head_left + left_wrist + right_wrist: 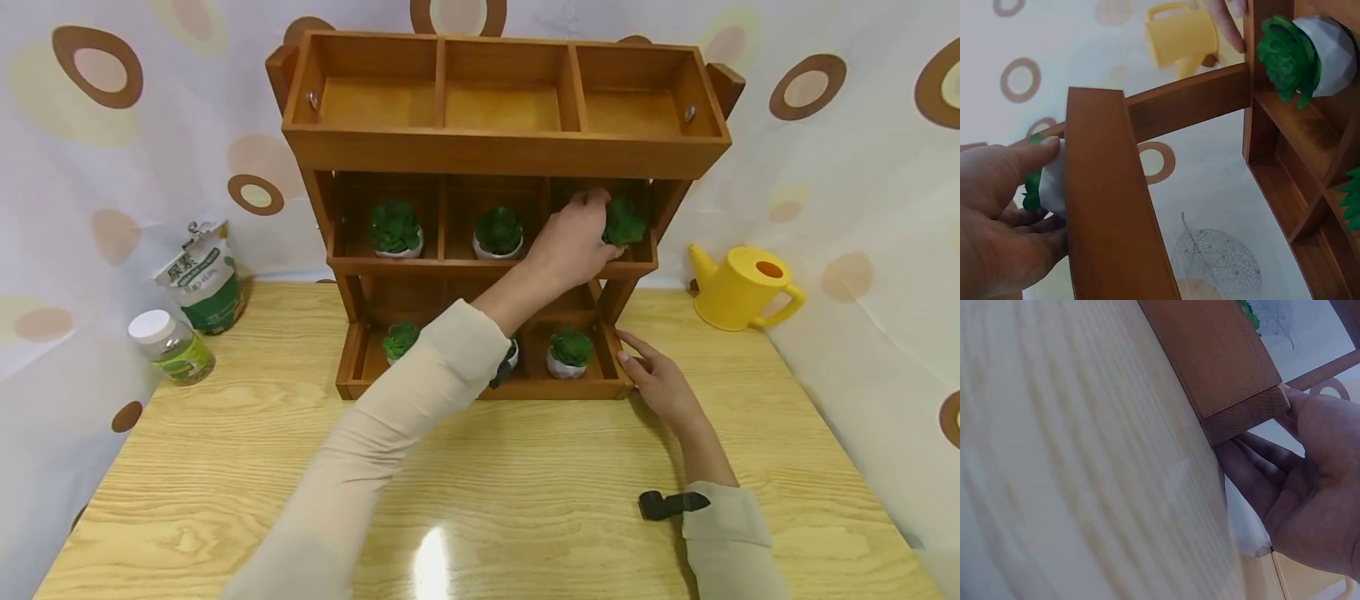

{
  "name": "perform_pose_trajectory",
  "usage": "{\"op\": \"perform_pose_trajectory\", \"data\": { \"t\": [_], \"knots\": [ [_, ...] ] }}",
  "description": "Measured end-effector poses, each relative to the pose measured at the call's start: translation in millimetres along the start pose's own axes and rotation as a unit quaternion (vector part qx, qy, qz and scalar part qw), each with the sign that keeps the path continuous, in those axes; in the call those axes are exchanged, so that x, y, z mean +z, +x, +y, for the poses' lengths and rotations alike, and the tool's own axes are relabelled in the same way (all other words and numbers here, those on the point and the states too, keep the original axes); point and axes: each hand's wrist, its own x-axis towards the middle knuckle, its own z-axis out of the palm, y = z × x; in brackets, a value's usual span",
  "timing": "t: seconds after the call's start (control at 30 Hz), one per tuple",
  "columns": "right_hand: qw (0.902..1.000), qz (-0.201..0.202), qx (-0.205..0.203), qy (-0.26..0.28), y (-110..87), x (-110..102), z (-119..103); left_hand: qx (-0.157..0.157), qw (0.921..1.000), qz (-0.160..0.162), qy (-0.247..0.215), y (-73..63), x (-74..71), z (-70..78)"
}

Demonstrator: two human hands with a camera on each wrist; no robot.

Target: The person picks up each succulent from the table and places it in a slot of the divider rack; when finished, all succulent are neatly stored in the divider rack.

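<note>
In the head view, my left hand [573, 242] reaches across into the right compartment of the shelf's middle tier. It grips a small potted succulent [624, 222] there; the left wrist view shows thumb and fingers around its white pot [1054, 178]. Low on the right, my right hand [658, 385] touches the bottom corner of the wooden plant shelf [502, 152]. Its fingers [1254, 478] lie fairly straight against the outer side of that corner, with the thumb by the upper edge. Two more succulents, left [395, 228] and centre [498, 232], occupy the middle tier.
Succulents also stand in the bottom tier, one at the right [570, 348]; my left sleeve partly covers others. A yellow watering can [742, 287] is right of the shelf. On the left are a clipped green-and-white pouch [206, 283] and a white-capped jar [172, 348].
</note>
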Motion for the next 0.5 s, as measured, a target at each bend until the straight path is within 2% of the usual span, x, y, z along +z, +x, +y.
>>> {"op": "perform_pose_trajectory", "data": {
  "t": [0.27,0.5],
  "knots": [
    [1.0000,0.000,-0.005,-0.008,1.0,1.3,-0.6,-0.003,1.0000,-0.007,-0.001,2.6,5.6,-0.2],
    [0.9999,0.000,-0.012,-0.006,-0.6,-0.1,-0.5,-0.014,0.9995,-0.027,-0.004,-2.9,3.2,1.4]
  ]
}}
